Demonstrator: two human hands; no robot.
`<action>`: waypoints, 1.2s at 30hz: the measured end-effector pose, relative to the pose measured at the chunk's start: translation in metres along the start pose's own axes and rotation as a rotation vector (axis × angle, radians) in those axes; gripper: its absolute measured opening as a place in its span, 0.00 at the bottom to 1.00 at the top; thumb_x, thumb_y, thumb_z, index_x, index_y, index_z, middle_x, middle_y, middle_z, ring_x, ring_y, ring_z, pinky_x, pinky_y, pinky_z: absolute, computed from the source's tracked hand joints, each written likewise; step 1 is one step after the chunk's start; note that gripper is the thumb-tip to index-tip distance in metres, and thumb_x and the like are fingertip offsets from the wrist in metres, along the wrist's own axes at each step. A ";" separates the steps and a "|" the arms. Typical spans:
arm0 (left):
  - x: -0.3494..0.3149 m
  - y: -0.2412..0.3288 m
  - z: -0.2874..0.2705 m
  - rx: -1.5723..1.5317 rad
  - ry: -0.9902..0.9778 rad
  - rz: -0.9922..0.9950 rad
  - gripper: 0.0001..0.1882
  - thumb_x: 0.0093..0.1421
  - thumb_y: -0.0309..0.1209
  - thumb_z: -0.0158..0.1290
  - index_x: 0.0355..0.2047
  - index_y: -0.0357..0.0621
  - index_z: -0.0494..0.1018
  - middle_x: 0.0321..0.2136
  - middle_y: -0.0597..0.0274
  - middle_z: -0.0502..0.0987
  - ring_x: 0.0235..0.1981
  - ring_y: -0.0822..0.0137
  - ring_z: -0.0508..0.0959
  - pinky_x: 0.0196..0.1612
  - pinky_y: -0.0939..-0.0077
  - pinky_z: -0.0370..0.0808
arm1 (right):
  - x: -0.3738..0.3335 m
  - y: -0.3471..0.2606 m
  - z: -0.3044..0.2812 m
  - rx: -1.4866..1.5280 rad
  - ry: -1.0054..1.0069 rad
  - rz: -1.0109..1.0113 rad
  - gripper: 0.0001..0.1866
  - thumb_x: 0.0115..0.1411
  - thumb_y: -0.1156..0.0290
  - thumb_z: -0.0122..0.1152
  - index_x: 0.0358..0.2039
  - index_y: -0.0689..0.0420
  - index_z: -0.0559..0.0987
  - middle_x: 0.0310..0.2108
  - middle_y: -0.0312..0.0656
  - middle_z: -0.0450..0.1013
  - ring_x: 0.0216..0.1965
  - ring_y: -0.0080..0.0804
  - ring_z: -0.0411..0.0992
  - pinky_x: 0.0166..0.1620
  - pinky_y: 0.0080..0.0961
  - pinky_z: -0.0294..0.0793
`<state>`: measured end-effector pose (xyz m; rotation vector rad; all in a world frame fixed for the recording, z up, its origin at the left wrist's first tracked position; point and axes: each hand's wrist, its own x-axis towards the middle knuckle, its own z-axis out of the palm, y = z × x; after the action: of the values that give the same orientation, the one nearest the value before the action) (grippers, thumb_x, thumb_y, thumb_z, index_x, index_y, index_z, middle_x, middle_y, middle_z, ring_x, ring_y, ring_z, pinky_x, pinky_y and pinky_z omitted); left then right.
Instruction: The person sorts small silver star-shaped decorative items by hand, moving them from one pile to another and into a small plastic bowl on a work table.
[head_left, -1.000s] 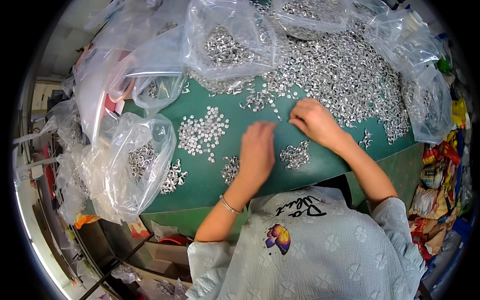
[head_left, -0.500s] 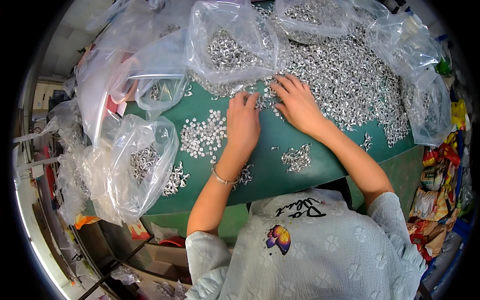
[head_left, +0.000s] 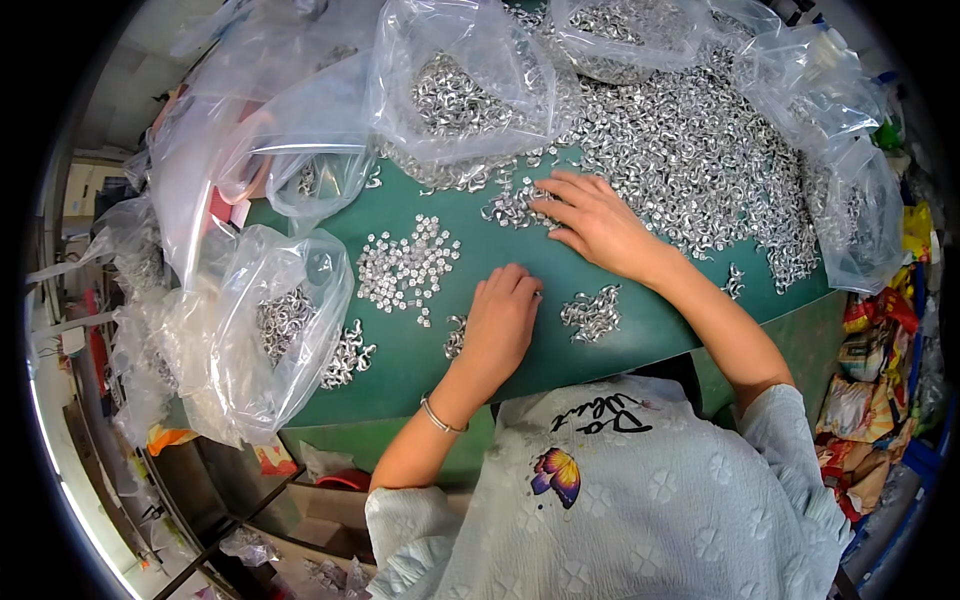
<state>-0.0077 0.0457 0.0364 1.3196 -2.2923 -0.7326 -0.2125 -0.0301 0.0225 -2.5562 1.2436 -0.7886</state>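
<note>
A large heap of small curved silver metal pieces (head_left: pixel 690 150) covers the right and far side of the green tabletop (head_left: pixel 400 395). My right hand (head_left: pixel 605 230) lies at its left edge, fingers apart and stretched over a small cluster of pieces (head_left: pixel 510 205). Closer to me, my left hand (head_left: pixel 503 325) has its fingers curled together above the table; what they may hold is hidden. Beside it is a little group of curved pieces (head_left: pixel 455 338), partly covered by the hand. Another small pile (head_left: pixel 592 314) sits between my hands, nearer the front edge.
Small flower-shaped silver pieces (head_left: pixel 408 265) are spread left of centre. A clear plastic bag (head_left: pixel 385 95) of metal pieces stands at the far middle, another bag (head_left: pixel 250 380) at the left beside a pile (head_left: pixel 347 358). More bags (head_left: pixel 860 215) line the right edge.
My left hand has drawn back toward me, from the far cluster to near the front small piles. My right hand has shifted slightly nearer, its fingers still over the pieces.
</note>
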 end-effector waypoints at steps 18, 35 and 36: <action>-0.018 -0.020 -0.036 0.065 0.003 -0.095 0.14 0.53 0.21 0.56 0.41 0.40 0.72 0.42 0.56 0.71 0.44 0.54 0.71 0.43 0.62 0.67 | -0.011 -0.027 -0.003 0.011 -0.181 -0.076 0.13 0.53 0.74 0.62 0.41 0.57 0.79 0.50 0.42 0.70 0.58 0.40 0.64 0.58 0.39 0.62; 0.024 -0.027 -0.006 -0.002 0.233 0.029 0.17 0.50 0.26 0.61 0.41 0.40 0.73 0.38 0.57 0.72 0.41 0.55 0.72 0.41 0.62 0.68 | -0.011 -0.023 -0.003 -0.053 -0.057 0.034 0.10 0.51 0.74 0.64 0.36 0.58 0.77 0.36 0.38 0.69 0.42 0.37 0.66 0.45 0.33 0.63; 0.025 -0.026 -0.004 0.036 0.250 0.023 0.16 0.50 0.26 0.61 0.40 0.40 0.73 0.37 0.57 0.72 0.40 0.55 0.72 0.41 0.62 0.67 | -0.012 -0.021 -0.007 -0.010 -0.048 0.060 0.11 0.51 0.74 0.64 0.36 0.58 0.77 0.37 0.38 0.69 0.42 0.38 0.67 0.45 0.33 0.63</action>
<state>-0.0003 0.0122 0.0253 1.3170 -2.1254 -0.4900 -0.2082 -0.0066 0.0319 -2.5167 1.3061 -0.7057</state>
